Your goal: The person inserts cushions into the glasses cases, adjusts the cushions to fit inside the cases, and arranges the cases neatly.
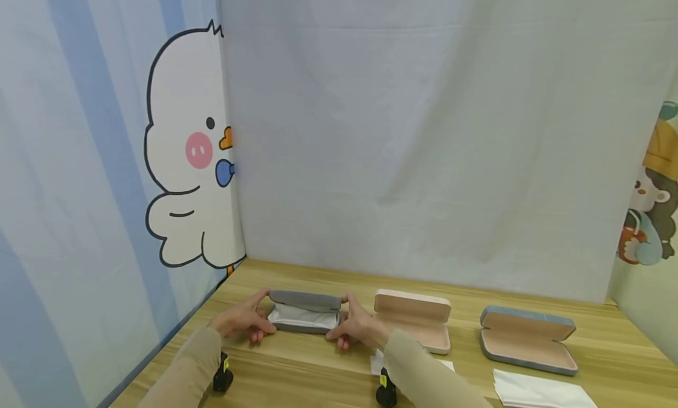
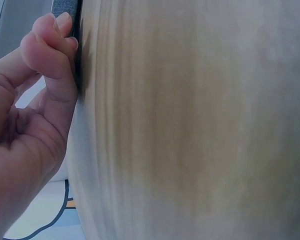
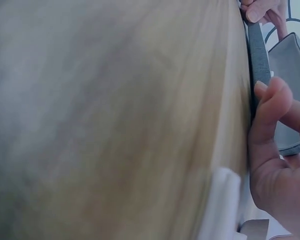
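A grey glasses case (image 1: 305, 300) stands with its lid raised at the left of the table. Folded inside its base is a white cloth (image 1: 304, 316). My left hand (image 1: 243, 318) holds the case's left end, index finger at the lid and thumb at the front corner of the base. At the other end, my right hand (image 1: 362, 325) grips the lid edge and base corner in the same way. The right wrist view shows the case's dark front side (image 3: 260, 57) running between both hands. Only a small corner of the case (image 2: 65, 7) appears in the left wrist view.
Right of my right hand is an open pale pink case (image 1: 413, 308), partly behind my forearm. Farther right an open blue-grey case (image 1: 529, 343) lies on the wooden table (image 1: 296, 367). White cloths (image 1: 540, 390) lie in front of these two. A curtain (image 1: 424, 131) hangs behind.
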`<act>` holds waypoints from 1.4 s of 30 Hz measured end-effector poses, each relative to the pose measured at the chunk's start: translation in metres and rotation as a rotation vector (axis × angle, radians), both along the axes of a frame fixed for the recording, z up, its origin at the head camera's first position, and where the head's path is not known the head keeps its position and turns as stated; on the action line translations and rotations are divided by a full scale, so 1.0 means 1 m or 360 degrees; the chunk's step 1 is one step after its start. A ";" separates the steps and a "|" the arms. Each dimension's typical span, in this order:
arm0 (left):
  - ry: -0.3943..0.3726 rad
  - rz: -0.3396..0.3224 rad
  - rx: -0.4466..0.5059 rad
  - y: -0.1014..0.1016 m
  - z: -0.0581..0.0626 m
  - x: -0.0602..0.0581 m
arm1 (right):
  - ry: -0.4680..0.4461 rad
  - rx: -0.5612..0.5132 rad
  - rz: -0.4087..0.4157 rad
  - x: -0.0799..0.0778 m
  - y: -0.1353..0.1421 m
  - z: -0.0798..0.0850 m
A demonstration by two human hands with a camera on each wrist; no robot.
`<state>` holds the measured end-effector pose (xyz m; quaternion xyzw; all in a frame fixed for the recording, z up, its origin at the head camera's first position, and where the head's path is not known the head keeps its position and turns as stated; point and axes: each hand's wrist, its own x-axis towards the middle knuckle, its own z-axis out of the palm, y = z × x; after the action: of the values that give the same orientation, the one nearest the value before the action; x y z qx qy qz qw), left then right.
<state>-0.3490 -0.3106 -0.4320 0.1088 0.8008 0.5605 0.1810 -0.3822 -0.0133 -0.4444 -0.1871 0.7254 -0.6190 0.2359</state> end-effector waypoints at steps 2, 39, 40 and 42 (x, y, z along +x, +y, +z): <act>-0.0001 -0.0001 -0.0001 0.000 0.001 0.001 | 0.0009 -0.0002 0.0000 0.000 0.000 -0.001; 0.0044 -0.0025 -0.0011 -0.001 0.001 0.000 | 0.0129 -0.0023 0.0007 0.006 -0.001 -0.001; 0.0039 -0.0022 -0.0010 -0.001 0.001 0.000 | 0.0128 -0.0022 0.0003 0.006 -0.001 0.000; 0.0038 -0.0016 -0.0013 -0.001 0.002 0.001 | 0.0125 -0.0023 -0.0002 0.006 -0.002 0.000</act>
<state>-0.3485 -0.3115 -0.4299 0.1187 0.8046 0.5550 0.1747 -0.3758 -0.0157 -0.4444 -0.2125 0.7297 -0.6166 0.2055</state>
